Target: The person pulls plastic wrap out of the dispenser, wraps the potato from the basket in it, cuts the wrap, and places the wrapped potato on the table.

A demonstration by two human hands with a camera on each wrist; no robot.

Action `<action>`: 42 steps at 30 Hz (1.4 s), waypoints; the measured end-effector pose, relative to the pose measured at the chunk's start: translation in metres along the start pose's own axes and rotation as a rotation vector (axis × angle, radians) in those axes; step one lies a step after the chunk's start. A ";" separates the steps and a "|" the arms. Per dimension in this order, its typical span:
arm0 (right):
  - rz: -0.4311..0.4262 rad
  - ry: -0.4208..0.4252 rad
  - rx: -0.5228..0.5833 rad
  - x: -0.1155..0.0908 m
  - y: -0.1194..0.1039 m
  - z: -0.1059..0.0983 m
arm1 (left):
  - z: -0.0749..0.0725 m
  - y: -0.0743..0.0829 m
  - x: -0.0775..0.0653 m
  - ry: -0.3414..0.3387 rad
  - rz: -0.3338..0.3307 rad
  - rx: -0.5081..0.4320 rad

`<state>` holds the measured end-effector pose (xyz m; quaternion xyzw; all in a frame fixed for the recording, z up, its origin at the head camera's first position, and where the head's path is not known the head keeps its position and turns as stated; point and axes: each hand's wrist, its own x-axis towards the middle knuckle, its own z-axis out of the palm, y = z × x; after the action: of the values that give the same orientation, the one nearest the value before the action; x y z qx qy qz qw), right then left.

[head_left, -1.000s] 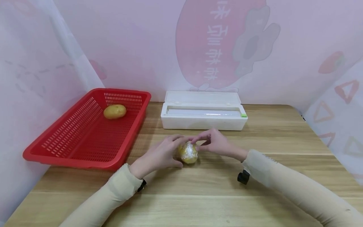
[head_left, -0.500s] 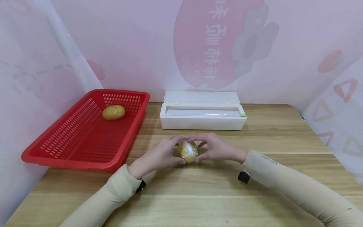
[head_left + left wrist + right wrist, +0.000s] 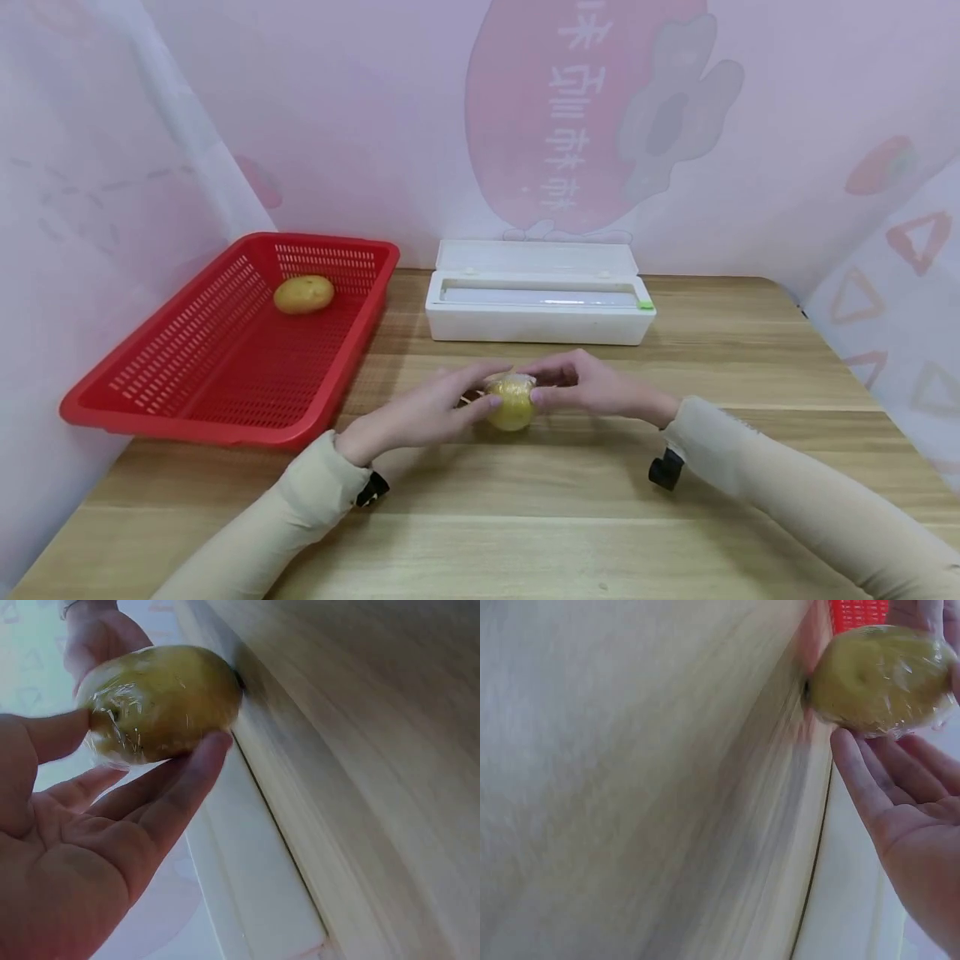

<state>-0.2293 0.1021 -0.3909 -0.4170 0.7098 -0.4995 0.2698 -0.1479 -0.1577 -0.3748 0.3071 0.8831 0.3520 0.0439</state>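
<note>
A yellow potato wrapped in clear cling film [image 3: 512, 408] stands on the wooden table between my two hands. From the left side, my left hand [image 3: 423, 408] holds it with thumb and fingertips; in the left wrist view the thumb touches one end of the wrapped potato [image 3: 165, 697] and the fingers lie along its side. My right hand [image 3: 600, 390] holds the opposite side, its thumb in front and its other fingers behind. Wrinkled film gathers toward the upper end of the potato, seen also in the right wrist view [image 3: 881, 679].
At the left stands a red slotted plastic basket [image 3: 210, 433] with a second potato [image 3: 303, 295] inside. Behind my hands, a white cling film box [image 3: 540, 327] has its lid raised and a film roll [image 3: 540, 297] inside. A printed pink sheet [image 3: 360, 125] backs the table [image 3: 525, 550].
Between my hands the wrapped potato has been turned, so a smoother yellow side faces forward and the shiny wrinkled film lies higher. Both hands have changed their hold on it.
</note>
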 end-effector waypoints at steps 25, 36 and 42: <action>0.032 0.210 -0.329 -0.012 -0.006 0.014 | 0.025 0.014 0.012 0.115 -0.171 -0.050; -0.085 0.103 -0.499 -0.017 0.001 0.027 | 0.023 0.007 0.013 -0.052 -0.022 0.025; -0.075 0.129 -0.469 -0.014 0.000 0.029 | 0.027 0.006 0.015 -0.026 -0.062 0.081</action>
<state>-0.1990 0.0997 -0.4021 -0.4615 0.8061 -0.3564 0.1011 -0.1488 -0.1294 -0.3886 0.2857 0.9050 0.3105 0.0540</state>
